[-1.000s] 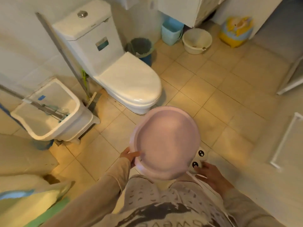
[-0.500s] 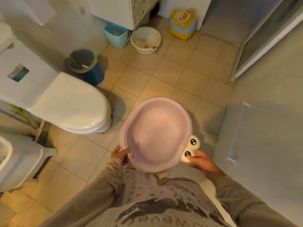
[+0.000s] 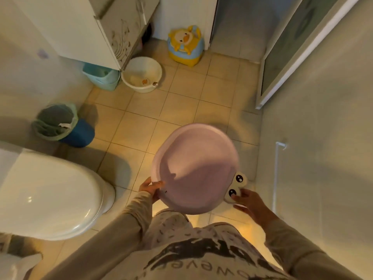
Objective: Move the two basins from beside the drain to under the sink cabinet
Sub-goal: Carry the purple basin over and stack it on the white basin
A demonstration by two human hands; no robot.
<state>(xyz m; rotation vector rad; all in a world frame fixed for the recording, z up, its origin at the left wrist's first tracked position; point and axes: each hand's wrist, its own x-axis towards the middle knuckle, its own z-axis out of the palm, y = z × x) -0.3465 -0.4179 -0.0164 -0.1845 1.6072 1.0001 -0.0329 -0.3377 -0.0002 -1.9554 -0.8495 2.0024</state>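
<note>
Cabinet point(image 3: 96, 29) nearer now, both hands' grip on pink basin point(image 3: 193, 168) rim

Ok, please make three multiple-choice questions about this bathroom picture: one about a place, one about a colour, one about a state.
1. Where is the cream basin?
A. on the toilet lid
B. on the floor at the corner of the white cabinet
C. inside the shower

2. What colour is the basin that is being carried?
A. pale pink
B. green
C. black

3. How is the carried basin held?
A. resting on the floor
B. off the floor; left hand on its rim, right hand on the part with cartoon eyes
C. hanging on the wall

Answers: 1 B, it sits on the tiles by the cabinet corner. 2 A, its inside looks pale pink. 3 B, both hands grip it above the tiles.
</note>
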